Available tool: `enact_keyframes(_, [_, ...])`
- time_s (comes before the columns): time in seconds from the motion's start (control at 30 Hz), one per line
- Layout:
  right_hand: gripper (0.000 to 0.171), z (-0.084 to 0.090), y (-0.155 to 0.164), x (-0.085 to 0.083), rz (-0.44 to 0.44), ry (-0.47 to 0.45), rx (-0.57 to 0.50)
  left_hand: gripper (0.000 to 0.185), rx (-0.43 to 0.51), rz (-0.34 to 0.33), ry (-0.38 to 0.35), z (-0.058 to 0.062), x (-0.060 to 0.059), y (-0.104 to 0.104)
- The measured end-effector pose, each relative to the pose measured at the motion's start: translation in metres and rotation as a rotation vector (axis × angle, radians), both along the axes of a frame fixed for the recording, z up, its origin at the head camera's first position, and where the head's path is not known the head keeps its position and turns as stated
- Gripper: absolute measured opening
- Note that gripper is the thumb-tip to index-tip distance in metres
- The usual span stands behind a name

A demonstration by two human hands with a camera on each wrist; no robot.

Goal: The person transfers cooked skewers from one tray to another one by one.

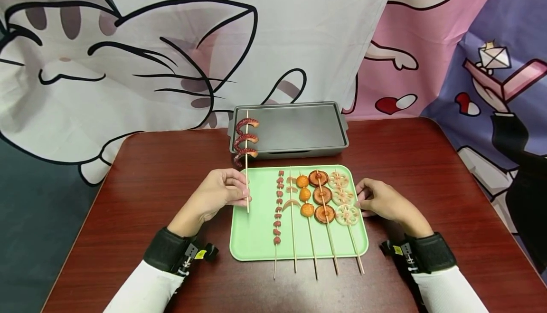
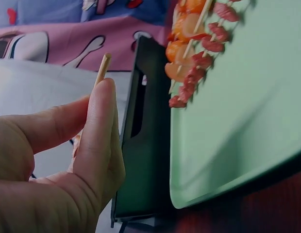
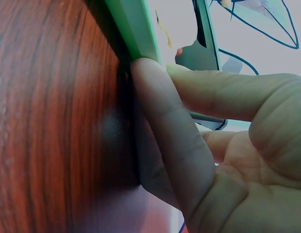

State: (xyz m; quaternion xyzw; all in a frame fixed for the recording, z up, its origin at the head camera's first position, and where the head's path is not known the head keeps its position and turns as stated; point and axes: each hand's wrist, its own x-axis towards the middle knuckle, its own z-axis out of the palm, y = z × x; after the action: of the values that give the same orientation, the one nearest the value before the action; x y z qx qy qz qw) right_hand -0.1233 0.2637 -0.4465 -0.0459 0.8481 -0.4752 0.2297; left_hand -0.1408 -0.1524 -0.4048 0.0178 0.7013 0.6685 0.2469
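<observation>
My left hand (image 1: pixel 226 188) pinches the lower part of a wooden skewer (image 1: pixel 247 175) upright over the left side of a light green tray (image 1: pixel 256 237). Three curled, dark-red pieces like octopus tentacles (image 1: pixel 246 138) are threaded above the grip. In the left wrist view the skewer's bare end (image 2: pixel 104 65) pokes out past thumb and fingertips. At the tray's right edge, my right hand (image 1: pixel 382 200) pinches the rim, as the right wrist view shows at the green edge (image 3: pixel 141 34). Several skewers lie side by side on the tray: small red meat pieces (image 1: pixel 278 208), pale curved slices (image 1: pixel 292 203), orange balls (image 1: pixel 305 195), mushroom caps (image 1: pixel 322 194), lotus-root slices (image 1: pixel 343 196).
Behind the tray stands a grey rectangular grill pan (image 1: pixel 299 128), partly overlapped by the raised skewer in the head view. Both stand on a dark red wooden table (image 1: pixel 171 161). A printed cartoon cloth (image 1: pixel 299 28) hangs along the table's back edge.
</observation>
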Motion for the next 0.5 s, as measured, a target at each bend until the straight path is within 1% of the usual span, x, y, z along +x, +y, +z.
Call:
enact_keyframes(0.07, [0.025,0.0,0.0,0.0,0.0,0.002,0.003,0.028,-0.003,-0.017,-0.007,0.0,0.003,0.001])
enact_keyframes(0.2, [0.026,0.0,0.001,-0.001,0.0,0.004,0.002,0.028,-0.015,-0.028,-0.019,0.001,0.01,0.003])
enact_keyframes(0.33, [0.026,0.0,0.001,-0.001,-0.003,0.002,0.001,0.025,-0.024,-0.039,-0.023,0.0,0.019,0.005])
enact_keyframes(0.5, [0.027,-0.001,0.002,0.0,0.002,0.004,0.013,0.019,-0.009,-0.055,-0.033,-0.004,0.032,0.008])
